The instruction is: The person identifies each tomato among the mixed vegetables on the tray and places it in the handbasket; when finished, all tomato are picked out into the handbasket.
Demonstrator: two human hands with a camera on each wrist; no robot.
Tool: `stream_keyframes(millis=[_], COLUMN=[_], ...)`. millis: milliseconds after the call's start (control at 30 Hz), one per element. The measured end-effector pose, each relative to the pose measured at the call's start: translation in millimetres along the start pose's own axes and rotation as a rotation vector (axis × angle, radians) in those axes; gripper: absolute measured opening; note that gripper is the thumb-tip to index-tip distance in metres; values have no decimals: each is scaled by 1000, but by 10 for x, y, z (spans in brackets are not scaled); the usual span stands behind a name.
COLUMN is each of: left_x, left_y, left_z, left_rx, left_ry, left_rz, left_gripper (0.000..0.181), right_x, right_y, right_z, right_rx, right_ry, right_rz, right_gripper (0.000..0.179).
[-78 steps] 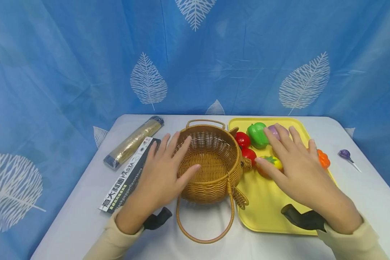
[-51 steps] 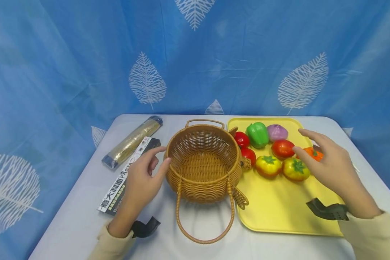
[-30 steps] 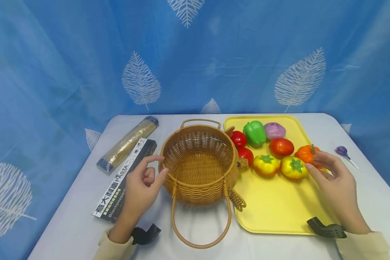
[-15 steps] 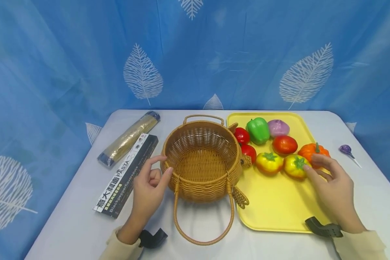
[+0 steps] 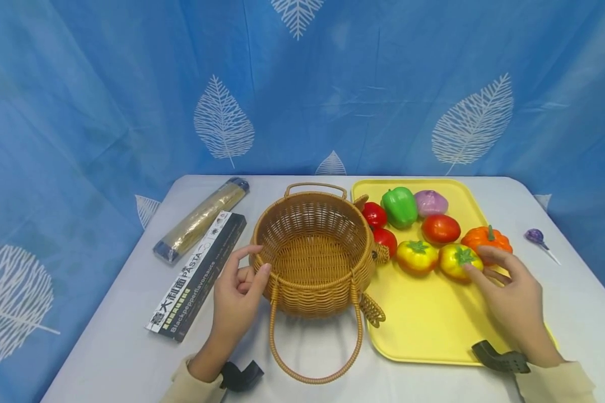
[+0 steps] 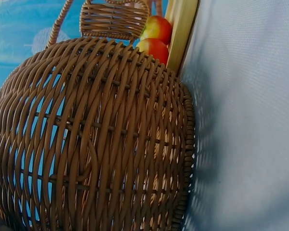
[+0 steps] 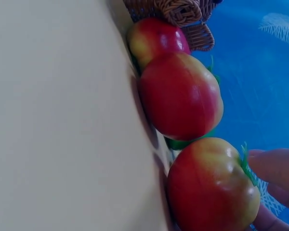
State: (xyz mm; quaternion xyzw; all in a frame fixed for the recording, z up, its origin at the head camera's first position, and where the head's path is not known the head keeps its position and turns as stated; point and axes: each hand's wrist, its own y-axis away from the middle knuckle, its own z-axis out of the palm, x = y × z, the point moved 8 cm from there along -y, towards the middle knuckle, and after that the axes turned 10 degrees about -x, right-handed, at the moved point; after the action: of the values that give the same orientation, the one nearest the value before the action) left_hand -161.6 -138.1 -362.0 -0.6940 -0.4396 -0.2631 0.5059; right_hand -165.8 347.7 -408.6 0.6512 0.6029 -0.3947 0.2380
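On a flat yellow tray [image 5: 423, 327], the rightmost glossy, round, yellow-and-red tomato [image 5: 455, 259] is seen just forward-left of the nearer right hand [image 5: 515, 295], thumb and forefinger parted; whether it is gripped cannot be told.

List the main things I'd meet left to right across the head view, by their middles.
Pasta box, left hand, wicker basket, green pepper, purple onion, rightmost yellow-red tomato, orange pumpkin, right hand, purple-topped stick.

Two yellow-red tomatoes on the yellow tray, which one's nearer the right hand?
The near tomato, beside the orange pumpkin: the right hand is at its leafy top. The other tomato sits nearer the basket, with no hand at it.
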Motion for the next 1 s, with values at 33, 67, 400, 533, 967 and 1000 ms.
stream_keyframes(millis=[33,67,400,533,967,1000], left_x=[0,8,-8,-18,16,15], left_y=[0,-1,12,19,21,20], left_z=[1,1,-5,5,5,5], left_rx=[-1,-1,3,1,0,-1], left_ry=[-1,-3,-11,-5,-2,0], left_rz=[3,8,4,4,29,29], left_gripper=[37,37,37,37,38,39], right_x=[-6,-14,-43,-36,5,9], right_y=[2,1,14,13,-7,-10], right_z=[2,7,54,54,126,134], right_rx=[-1,-4,-30,-38,-155,-170], right_ry=[3,9,61,85,126,121], right_rz=[-5,-13,-60,-69,-24,-15], right_gripper=[47,47,50,49,57,59])
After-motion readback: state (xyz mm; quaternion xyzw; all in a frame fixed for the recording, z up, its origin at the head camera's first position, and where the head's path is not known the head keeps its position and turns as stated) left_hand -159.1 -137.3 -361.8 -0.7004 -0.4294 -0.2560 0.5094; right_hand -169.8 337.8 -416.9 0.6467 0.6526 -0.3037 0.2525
